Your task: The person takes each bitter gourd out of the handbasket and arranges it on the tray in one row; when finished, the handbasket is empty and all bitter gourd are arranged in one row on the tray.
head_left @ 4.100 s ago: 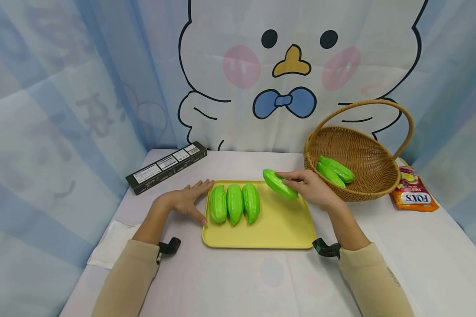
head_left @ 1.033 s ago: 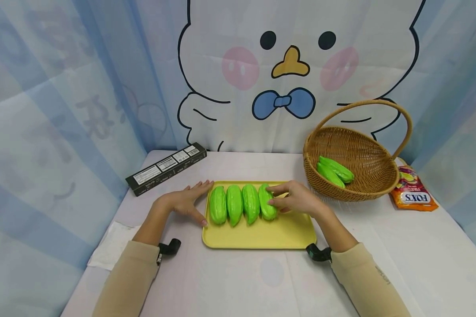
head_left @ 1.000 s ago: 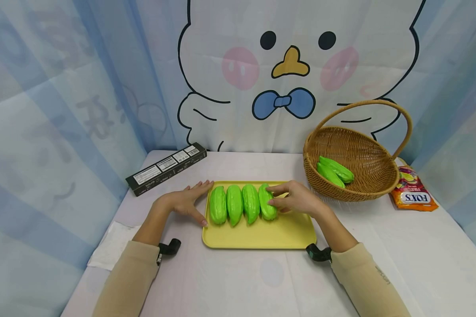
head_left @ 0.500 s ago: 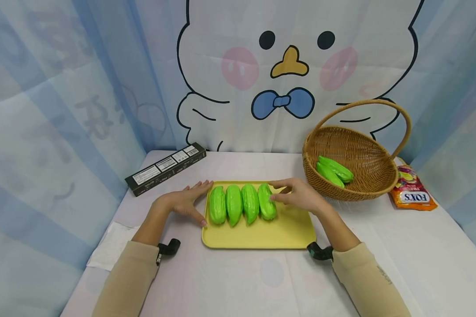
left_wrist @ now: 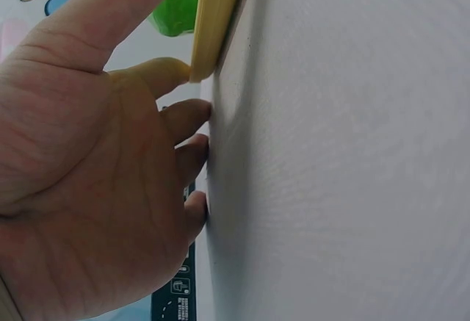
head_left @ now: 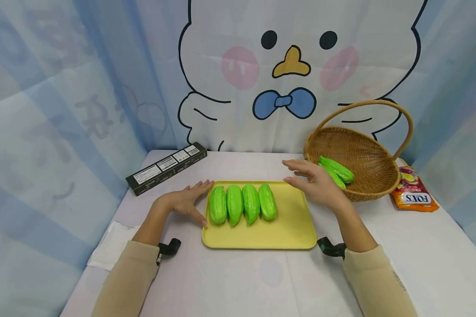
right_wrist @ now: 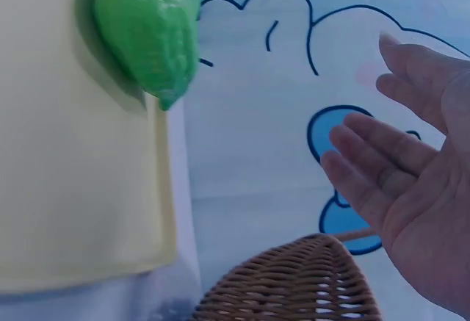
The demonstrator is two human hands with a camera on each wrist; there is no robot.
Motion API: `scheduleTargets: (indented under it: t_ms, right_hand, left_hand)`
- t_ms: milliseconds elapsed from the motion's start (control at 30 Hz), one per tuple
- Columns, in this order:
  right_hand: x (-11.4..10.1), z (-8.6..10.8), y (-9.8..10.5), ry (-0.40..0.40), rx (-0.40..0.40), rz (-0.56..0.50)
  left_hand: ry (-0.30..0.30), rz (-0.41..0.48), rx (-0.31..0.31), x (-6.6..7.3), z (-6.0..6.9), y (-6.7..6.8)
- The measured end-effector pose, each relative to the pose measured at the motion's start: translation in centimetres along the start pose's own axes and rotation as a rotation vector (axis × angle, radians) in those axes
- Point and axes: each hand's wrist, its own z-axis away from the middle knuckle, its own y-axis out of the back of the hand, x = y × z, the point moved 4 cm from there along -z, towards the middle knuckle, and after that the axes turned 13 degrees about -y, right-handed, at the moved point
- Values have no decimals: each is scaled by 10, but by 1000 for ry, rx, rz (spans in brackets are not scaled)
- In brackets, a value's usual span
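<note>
Several green gourd-like vegetables [head_left: 235, 204] lie side by side on the left half of a yellow tray [head_left: 289, 224]. My left hand [head_left: 184, 201] spreads at the tray's left edge, thumb and a fingertip touching the rim. In the left wrist view that hand [left_wrist: 110, 159] has its fingertips on the table beside the tray edge [left_wrist: 213, 27]. My right hand [head_left: 315, 182], empty with relaxed fingers, hovers between the tray's upper right corner and the wicker basket [head_left: 365, 154]. More green vegetables [head_left: 337, 169] lie in the basket, partly behind that hand. The right wrist view shows the right hand [right_wrist: 418, 167] holding nothing.
A long black box [head_left: 166, 167] lies at the back left. An orange and red snack bag [head_left: 414, 189] is right of the basket. A white cloth [head_left: 113, 244] lies at the left edge. A curtain with a cartoon figure hangs behind the table.
A fourth green vegetable, held above the tray earlier, now rests in the row. My right hand has let go and moved up and right toward the basket. The left hand has stayed still.
</note>
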Motion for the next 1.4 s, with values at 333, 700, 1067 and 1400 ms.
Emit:
scheduleTargets:
  t_ms: [333,700,1067,1400]
  right_hand:
    - [3,8,42,-7,217,25]
    - [30,8,88,-195,185,138]
    - [67,-2,116,-329,72,259]
    - [96,-21,125,-406,-1,343]
  left_hand:
    - [-7,-8,-2,6,-3,3]
    - [-7,-11,1,5,-3,1]
    - [-14,-9,0,2,-2,-2]
    - [-9,-14,2,1,-1,-1]
